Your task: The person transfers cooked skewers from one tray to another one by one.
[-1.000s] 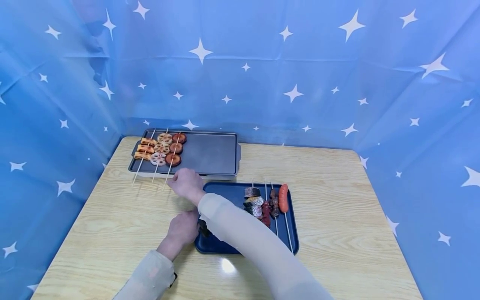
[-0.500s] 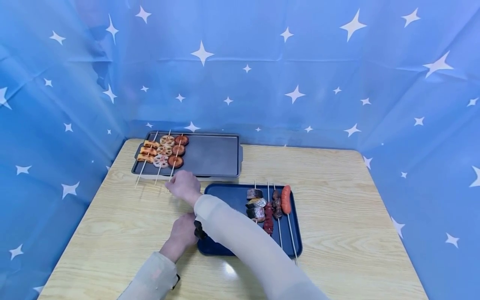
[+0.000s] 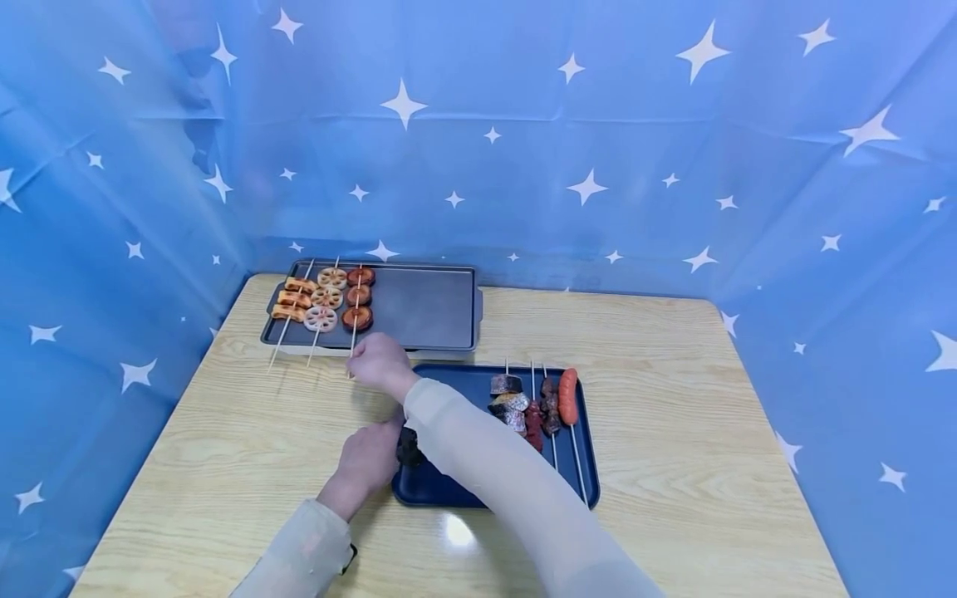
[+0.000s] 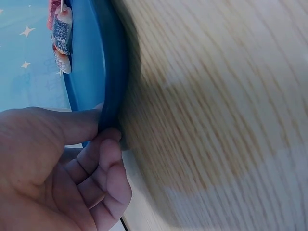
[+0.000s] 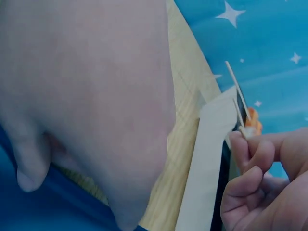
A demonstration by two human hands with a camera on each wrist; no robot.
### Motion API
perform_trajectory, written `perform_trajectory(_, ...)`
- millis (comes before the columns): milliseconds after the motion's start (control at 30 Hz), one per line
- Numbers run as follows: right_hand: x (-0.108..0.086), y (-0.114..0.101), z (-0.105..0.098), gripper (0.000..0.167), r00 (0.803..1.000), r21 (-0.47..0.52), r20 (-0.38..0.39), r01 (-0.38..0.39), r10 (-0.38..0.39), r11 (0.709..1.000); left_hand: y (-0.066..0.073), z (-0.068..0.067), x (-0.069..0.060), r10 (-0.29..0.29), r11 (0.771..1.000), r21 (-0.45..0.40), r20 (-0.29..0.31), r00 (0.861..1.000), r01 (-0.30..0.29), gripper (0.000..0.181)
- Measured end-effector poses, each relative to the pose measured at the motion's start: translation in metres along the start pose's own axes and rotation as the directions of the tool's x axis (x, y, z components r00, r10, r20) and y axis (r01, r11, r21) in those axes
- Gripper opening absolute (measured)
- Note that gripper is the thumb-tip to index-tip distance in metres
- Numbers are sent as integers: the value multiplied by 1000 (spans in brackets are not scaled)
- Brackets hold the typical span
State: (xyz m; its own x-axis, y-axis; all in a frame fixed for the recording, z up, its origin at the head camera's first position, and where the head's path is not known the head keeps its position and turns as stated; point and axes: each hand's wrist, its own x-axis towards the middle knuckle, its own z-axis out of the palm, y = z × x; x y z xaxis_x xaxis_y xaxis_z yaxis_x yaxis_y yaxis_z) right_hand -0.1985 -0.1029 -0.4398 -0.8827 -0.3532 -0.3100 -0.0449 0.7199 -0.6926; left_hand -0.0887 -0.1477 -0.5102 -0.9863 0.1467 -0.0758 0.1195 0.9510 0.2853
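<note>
In the head view my right hand (image 3: 380,361) pinches the lower end of the stick of a skewer of brown, mushroom-like slices (image 3: 358,317). That skewer lies on a dark grey griddle (image 3: 422,307), its stick reaching over the front edge. To its left lie a lotus root skewer (image 3: 321,318) and a skewer of yellow-orange browned pieces (image 3: 288,312). My left hand (image 3: 368,457) holds the left rim of a dark blue tray (image 3: 441,492); the left wrist view shows thumb and fingers (image 4: 110,151) pinching that rim. In the right wrist view, my right hand's fingertips (image 5: 237,144) meet at the stick.
On the blue tray's right side lie a fish skewer (image 3: 508,403), a red meat skewer (image 3: 533,423), a dark meat skewer (image 3: 550,407) and a sausage skewer (image 3: 568,399). A wooden table (image 3: 673,432) bears everything. Blue star-patterned cloth (image 3: 478,149) hangs around it.
My right hand has shifted slightly right, swinging the mushroom-like skewer's lower end right so that the skewer lies straighter. My left hand has stayed on the tray rim.
</note>
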Motion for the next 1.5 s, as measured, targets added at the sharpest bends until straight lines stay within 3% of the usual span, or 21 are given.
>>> perform_trajectory(167,-5,6,-9,47,1000,18,4,4,-5,1000,0,0,0,-5,1000,10,29,1000,5,56)
perform_trajectory(333,-10,14,-16,44,999,65,35,2,-4,998,0,1,0,-21,1000,-2,54,998,21,68)
perform_trajectory(567,-16,28,-24,16,1000,149,-3,-16,16,989,0,0,1,-32,999,-6,79,996,32,69)
perform_trajectory(967,-37,48,-46,17,999,236,35,-3,-6,972,1,-3,2,-41,999,-4,107,993,42,71)
perform_trajectory(1300,-51,57,-55,17,998,233,39,30,-41,972,2,-2,2,-47,999,-4,113,993,48,70)
perform_trajectory(1500,-59,65,-63,16,998,295,41,31,-45,955,1,-1,2,-47,999,0,108,993,47,72)
